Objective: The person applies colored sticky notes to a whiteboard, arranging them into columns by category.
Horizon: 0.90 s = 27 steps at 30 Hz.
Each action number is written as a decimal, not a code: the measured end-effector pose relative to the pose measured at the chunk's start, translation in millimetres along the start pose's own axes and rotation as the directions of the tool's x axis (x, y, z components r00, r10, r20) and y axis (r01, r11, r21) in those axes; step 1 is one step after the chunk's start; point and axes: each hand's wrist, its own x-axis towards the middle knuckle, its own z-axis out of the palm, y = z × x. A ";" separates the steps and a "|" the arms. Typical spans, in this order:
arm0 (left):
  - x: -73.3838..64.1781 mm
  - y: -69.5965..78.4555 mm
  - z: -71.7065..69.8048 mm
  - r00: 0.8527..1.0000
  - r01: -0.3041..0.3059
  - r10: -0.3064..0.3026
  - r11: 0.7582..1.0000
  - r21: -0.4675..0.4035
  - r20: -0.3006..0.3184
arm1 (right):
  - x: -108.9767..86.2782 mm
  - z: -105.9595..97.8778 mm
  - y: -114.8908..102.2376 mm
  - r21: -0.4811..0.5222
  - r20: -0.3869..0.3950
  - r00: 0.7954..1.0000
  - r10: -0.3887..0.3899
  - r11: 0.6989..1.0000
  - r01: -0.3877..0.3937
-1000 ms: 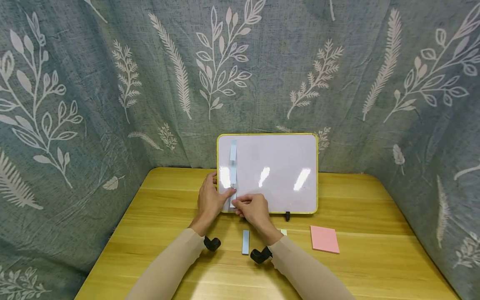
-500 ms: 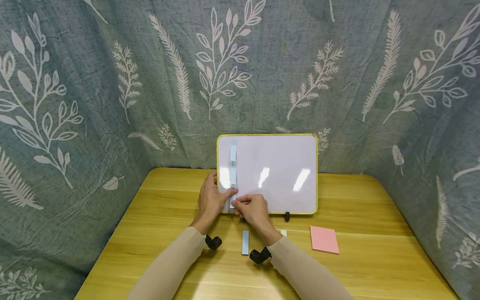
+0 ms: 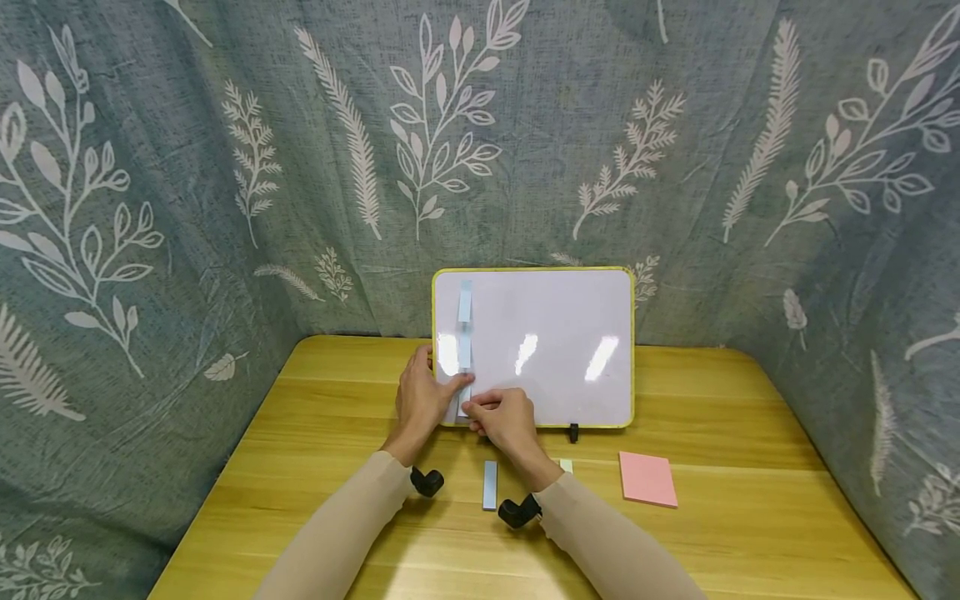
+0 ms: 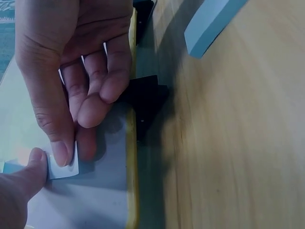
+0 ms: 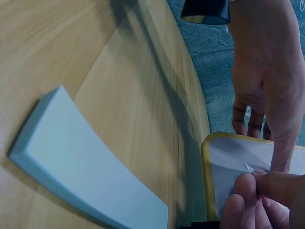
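Note:
A whiteboard with a yellow frame leans upright on the table. Two pale blue sticky strips, an upper one and a middle one, line its left side. Below them is a third sticky strip, whose lower end my right hand pinches between thumb and index finger; that end lifts off the board. My left hand grips the board's left edge, fingers behind it, while the thumb presses the third strip's upper part on the front. The two hands hide part of this strip.
On the wooden table before the board lie a narrow blue sticky-note pad, a pink square pad and a small yellow-green pad, partly behind the right wrist. A black stand foot shows under the board. Patterned curtains surround the table.

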 end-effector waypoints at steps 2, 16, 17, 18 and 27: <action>0.1 0.3 -0.5 1.000 0.000 0.000 1.000 -0.011 0.002 | -0.7 0.1 -0.7 -0.005 -0.004 1.000 0.004 1.000 -0.004; 0.1 -0.9 -7.5 0.999 -0.033 0.034 0.996 -0.081 0.015 | -4.1 -1.5 -2.5 -0.029 -0.011 1.000 0.005 1.000 -0.006; 0.0 -0.8 -8.2 0.999 -0.037 0.038 0.996 -0.078 0.015 | -4.4 -2.0 -3.0 -0.030 -0.011 1.000 0.006 1.000 -0.006; 0.0 -0.6 -8.4 0.999 -0.040 0.041 0.996 -0.074 0.015 | -4.7 -2.5 -3.6 -0.031 -0.012 1.000 0.008 0.999 -0.009; -0.7 -0.9 -11.2 0.999 -0.031 0.032 0.998 -0.053 0.019 | -6.5 -6.1 -2.9 -0.027 0.008 1.000 0.008 1.000 -0.008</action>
